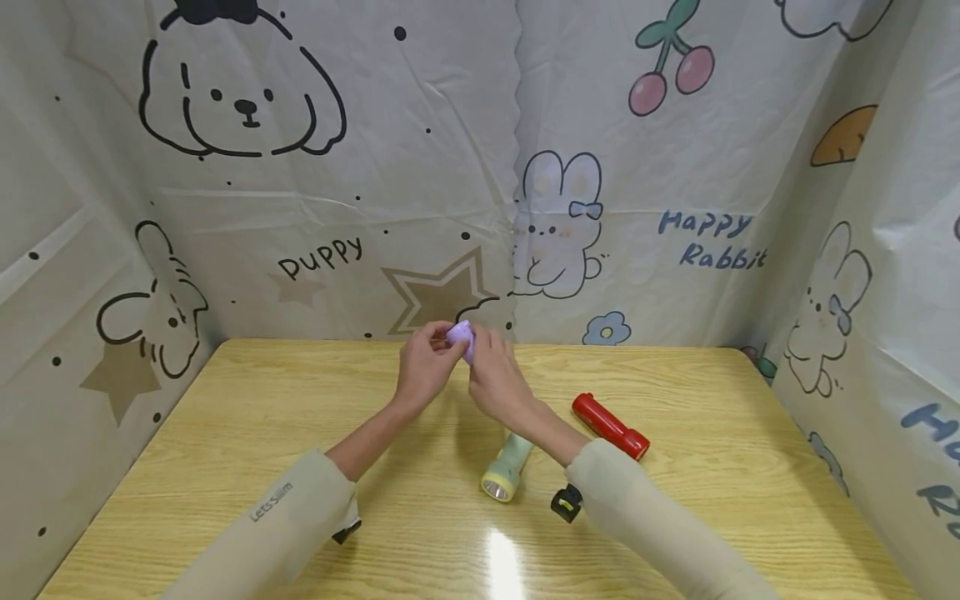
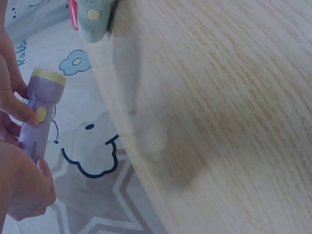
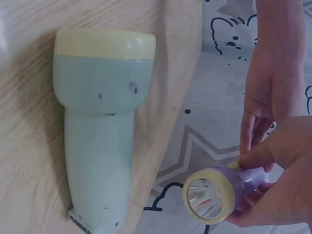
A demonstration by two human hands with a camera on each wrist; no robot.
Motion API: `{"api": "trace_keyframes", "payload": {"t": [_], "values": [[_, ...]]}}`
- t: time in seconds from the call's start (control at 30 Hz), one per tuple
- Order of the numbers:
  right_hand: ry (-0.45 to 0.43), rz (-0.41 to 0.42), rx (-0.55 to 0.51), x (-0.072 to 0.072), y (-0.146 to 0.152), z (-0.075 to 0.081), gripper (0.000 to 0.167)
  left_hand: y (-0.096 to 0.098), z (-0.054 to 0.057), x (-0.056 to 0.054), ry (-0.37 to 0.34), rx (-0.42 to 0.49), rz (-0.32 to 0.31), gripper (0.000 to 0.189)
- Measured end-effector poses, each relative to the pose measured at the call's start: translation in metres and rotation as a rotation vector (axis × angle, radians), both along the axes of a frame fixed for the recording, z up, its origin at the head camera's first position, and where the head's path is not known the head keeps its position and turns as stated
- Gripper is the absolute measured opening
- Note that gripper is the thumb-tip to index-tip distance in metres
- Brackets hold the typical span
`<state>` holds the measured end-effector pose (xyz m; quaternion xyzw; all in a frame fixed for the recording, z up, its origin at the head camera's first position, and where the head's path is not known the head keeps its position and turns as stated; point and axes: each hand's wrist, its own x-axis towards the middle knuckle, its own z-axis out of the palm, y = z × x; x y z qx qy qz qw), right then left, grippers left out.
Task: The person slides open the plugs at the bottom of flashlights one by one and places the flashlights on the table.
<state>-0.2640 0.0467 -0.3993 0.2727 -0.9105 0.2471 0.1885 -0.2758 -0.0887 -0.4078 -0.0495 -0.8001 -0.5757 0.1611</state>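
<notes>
- Centrally, the purple flashlight (image 1: 462, 335) is held up off the tabletop (image 1: 420, 517) toward its far edge, caught between the left hand (image 1: 429, 367) and the right hand (image 1: 498, 379).
- Its long axis runs roughly left to right between the hands: the tail lies on the left hand's side, while the lens (image 3: 205, 199) faces right and somewhat near.
- Left fingers curl round the tail end, pinching it; right fingers wrap the body behind the lens, with the thumb at the yellow switch (image 2: 42, 114).
- Neither hand has to reach, as both touch it; the right is nearer the lens and switch, the left nearer the tail. That split along the axis seems the relation that matters most.
- Below the right forearm lies the green flashlight (image 1: 506, 471), its lens toward the near left; the red flashlight (image 1: 609, 425) rests farther right, apart from both hands.
</notes>
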Motion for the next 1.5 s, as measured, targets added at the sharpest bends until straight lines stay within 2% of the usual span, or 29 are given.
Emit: {"api": "trace_keyframes", "payload": {"t": [0.43, 0.7, 1.07, 1.5], "values": [[0.034, -0.002, -0.073, 0.006, 0.006, 0.008, 0.046, 0.006, 0.011, 0.010, 0.133, 0.035, -0.007, 0.029], [0.013, 0.004, -0.111, 0.012, 0.008, 0.010, 0.049, 0.008, 0.017, 0.014, 0.217, 0.021, -0.012, 0.028], [-0.020, 0.019, -0.174, 0.019, 0.013, 0.015, 0.055, 0.009, 0.024, 0.020, 0.250, 0.021, -0.027, 0.028], [-0.011, 0.020, -0.178, 0.022, 0.018, 0.016, 0.055, 0.012, 0.027, 0.027, 0.284, 0.042, -0.049, 0.028]]}}
